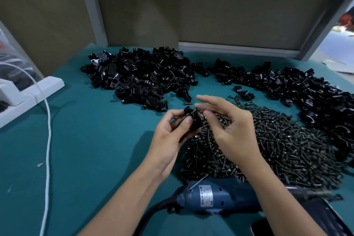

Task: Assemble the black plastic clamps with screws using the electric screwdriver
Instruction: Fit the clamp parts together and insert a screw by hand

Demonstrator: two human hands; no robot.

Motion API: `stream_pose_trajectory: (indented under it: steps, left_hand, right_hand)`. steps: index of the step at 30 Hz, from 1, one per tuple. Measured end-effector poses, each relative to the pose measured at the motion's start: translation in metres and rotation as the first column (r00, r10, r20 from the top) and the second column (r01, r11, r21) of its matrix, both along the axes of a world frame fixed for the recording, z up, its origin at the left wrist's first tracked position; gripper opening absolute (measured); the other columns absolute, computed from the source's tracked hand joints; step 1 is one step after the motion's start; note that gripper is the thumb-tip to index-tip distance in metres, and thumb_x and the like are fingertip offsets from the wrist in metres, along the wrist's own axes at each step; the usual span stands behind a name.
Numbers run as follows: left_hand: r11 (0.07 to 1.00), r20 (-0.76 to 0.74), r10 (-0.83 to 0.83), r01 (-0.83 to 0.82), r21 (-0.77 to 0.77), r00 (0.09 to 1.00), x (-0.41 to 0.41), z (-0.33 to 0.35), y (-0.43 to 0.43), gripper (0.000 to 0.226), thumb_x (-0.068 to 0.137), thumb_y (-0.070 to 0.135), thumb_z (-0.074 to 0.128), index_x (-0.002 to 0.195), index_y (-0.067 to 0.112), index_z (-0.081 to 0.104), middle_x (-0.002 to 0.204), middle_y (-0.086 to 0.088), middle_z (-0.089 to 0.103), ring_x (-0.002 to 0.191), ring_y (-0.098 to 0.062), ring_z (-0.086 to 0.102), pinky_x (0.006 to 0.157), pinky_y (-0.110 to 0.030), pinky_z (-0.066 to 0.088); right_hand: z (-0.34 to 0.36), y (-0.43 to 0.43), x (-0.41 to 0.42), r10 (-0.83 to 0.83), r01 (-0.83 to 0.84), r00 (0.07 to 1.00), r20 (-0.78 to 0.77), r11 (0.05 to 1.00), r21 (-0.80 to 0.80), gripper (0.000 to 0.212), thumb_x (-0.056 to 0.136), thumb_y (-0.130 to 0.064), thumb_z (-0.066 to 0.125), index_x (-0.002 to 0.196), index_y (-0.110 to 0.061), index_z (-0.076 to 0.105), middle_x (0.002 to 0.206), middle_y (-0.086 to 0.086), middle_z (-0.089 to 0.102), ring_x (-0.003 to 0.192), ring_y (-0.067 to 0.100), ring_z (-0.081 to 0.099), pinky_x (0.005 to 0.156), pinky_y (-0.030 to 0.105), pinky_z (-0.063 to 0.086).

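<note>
My left hand (168,134) holds one black clamp (192,120) up over the green table (86,149). My thumb is curled across the front of it. My other fingers are curled round the back, so the clamp sits tight in my grip.

My right hand (231,128) is just beside the clamp, on its right side. The tip of my thumb is right up against the clamp. My first finger sticks out straight above it, and the other fingers are bent a little. There may be a tiny screw at my thumb tip, but it is too small and dark to see. So I cannot tell if this hand has hold of anything.

Under my right hand lies a big heap of screws (277,145). It spreads out to the right. Far back on the table there is a big pile of clamps (141,76). A second pile of clamps (306,92) lies at the back right and runs down the right side.

The blue screwdriver (210,197) lies on its side close to me, partly under my right arm. No hand touches it. A white cord (48,130) runs down the left side of the table, near a white block (38,90)
</note>
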State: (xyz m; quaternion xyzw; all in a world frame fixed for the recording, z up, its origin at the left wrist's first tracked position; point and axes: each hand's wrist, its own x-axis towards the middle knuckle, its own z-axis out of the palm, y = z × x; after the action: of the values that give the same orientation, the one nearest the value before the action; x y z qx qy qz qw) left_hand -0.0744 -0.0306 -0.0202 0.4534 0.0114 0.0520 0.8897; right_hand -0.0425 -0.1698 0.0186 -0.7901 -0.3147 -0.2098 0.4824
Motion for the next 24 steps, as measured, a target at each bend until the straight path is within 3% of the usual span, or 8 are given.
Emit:
stream_pose_trajectory:
  steps: [4,8,13,16,20,22,24]
  left_hand:
    - [0.996,-0.063,-0.013,0.007,-0.094,0.998,0.002,0.001,0.007,0.036,0.08,0.017,0.064,0.111,0.001,0.055,0.11,-0.016,0.073,0.098,-0.023,0.071,0.09,-0.032,0.057]
    - [0.99,-0.065,0.011,-0.019,-0.137,0.998,0.004,0.002,0.02,0.032,0.08,0.018,0.065,0.107,0.002,0.057,0.114,-0.018,0.071,0.105,-0.028,0.07,0.086,-0.031,0.058]
    - [0.985,-0.05,0.082,-0.089,-0.15,0.995,0.007,0.005,0.037,0.026,0.081,0.018,0.064,0.103,0.005,0.057,0.116,-0.019,0.071,0.11,-0.032,0.068,0.083,-0.028,0.057]
    - [0.98,-0.067,0.098,-0.108,-0.165,0.993,0.008,0.004,0.04,0.027,0.082,0.018,0.064,0.104,0.005,0.056,0.115,-0.019,0.071,0.109,-0.032,0.068,0.084,-0.03,0.058]
    - [0.984,-0.064,0.091,-0.1,-0.147,0.994,0.008,0.002,0.038,0.026,0.082,0.019,0.064,0.102,0.005,0.057,0.114,-0.018,0.071,0.109,-0.032,0.068,0.086,-0.031,0.058]
    - [0.986,-0.061,0.082,-0.09,-0.143,0.995,0.008,0.002,0.035,0.025,0.081,0.019,0.064,0.101,0.006,0.057,0.114,-0.019,0.071,0.109,-0.031,0.068,0.085,-0.03,0.058]
    - [0.988,-0.062,0.068,-0.076,-0.136,0.996,0.008,0.001,0.032,0.028,0.08,0.019,0.065,0.103,0.005,0.056,0.115,-0.018,0.071,0.108,-0.029,0.068,0.084,-0.029,0.057]
  right_hand:
    - [0.01,-0.016,0.016,-0.218,0.222,0.963,-0.16,0.975,0.01,0.044,0.091,0.012,0.052,0.115,-0.022,0.067,0.112,-0.009,0.068,0.1,0.0,0.066,0.084,0.017,0.054]
    - [0.023,-0.052,0.053,-0.504,0.423,0.828,-0.245,0.849,-0.316,0.046,0.089,0.013,0.044,0.112,-0.017,0.071,0.102,-0.005,0.07,0.098,0.01,0.062,0.092,0.029,0.052]
    - [0.016,-0.063,0.093,-0.623,0.404,0.756,-0.204,0.688,-0.604,0.034,0.091,0.006,0.05,0.108,-0.01,0.074,0.113,0.011,0.071,0.092,0.028,0.066,0.08,0.036,0.056]
    - [0.004,-0.059,0.108,-0.648,0.331,0.727,-0.226,0.619,-0.712,0.016,0.091,-0.004,0.062,0.098,-0.008,0.076,0.101,0.012,0.073,0.083,0.029,0.067,0.076,0.039,0.058]
    - [-0.007,-0.053,0.113,-0.673,0.356,0.711,-0.206,0.597,-0.719,0.017,0.088,-0.005,0.066,0.077,0.005,0.072,0.082,0.022,0.072,0.073,0.038,0.067,0.067,0.044,0.06]
    - [-0.009,-0.051,0.112,-0.693,0.388,0.699,-0.175,0.573,-0.722,0.024,0.087,-0.003,0.062,0.063,0.0,0.064,0.075,0.017,0.068,0.067,0.035,0.064,0.066,0.044,0.058]
    - [-0.009,-0.051,0.11,-0.721,0.398,0.681,-0.13,0.513,-0.761,0.019,0.09,-0.006,0.057,0.074,-0.003,0.066,0.082,0.015,0.066,0.073,0.035,0.062,0.068,0.043,0.056]
